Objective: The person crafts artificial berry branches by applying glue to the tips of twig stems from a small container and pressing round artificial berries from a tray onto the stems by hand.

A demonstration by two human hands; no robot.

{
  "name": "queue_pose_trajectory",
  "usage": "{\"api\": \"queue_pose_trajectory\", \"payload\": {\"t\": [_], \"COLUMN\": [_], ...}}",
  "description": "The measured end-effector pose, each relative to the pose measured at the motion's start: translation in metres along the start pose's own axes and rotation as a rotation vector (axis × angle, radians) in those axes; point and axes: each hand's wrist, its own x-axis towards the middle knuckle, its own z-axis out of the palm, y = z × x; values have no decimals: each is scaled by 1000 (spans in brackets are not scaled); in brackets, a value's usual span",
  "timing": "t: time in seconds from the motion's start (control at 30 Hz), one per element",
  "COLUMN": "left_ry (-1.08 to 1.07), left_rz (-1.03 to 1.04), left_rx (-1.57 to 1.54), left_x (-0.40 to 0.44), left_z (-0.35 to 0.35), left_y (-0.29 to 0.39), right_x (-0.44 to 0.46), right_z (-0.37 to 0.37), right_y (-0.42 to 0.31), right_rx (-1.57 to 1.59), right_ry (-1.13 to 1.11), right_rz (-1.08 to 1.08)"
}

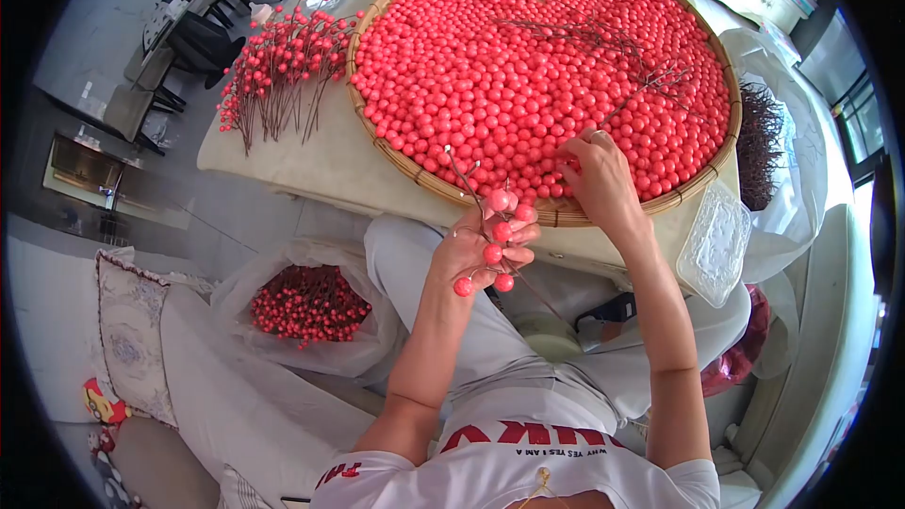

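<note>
My left hand (459,250) is closed around the thin brown stem of an artificial berry branch (493,253). Several red berries sit on its twigs, while the upper twig tips are bare with pale ends. The branch is above my lap, just in front of a round woven bamboo tray (401,158). Loose red berries (509,66) fill the tray in a thick layer. Over its near edge, my right hand (601,174) reaches down among the berries with fingers bent and drawn together. What lies between those fingertips is hidden.
Bare brown twigs (650,85) lie across the berries. Finished berry branches (283,66) lie on the table's left. A plastic bag of berry branches (311,306) stands left of my legs. Dark bare stems (759,146) fill another bag at right, near a clear plastic tray (716,240).
</note>
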Motion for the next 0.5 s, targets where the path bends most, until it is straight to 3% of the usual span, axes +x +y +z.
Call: {"api": "queue_pose_trajectory", "payload": {"t": [0.4, 0.5], "left_ry": [-68, 96], "left_rz": [30, 26], "left_rx": [60, 86], "left_x": [4, 3], "left_z": [-3, 7], "left_y": [-10, -13], "right_x": [-12, -13], "right_z": [-53, -66], "right_y": [-54, -75], "right_rx": [571, 787], "right_ry": [-13, 44], "right_rz": [287, 249]}}
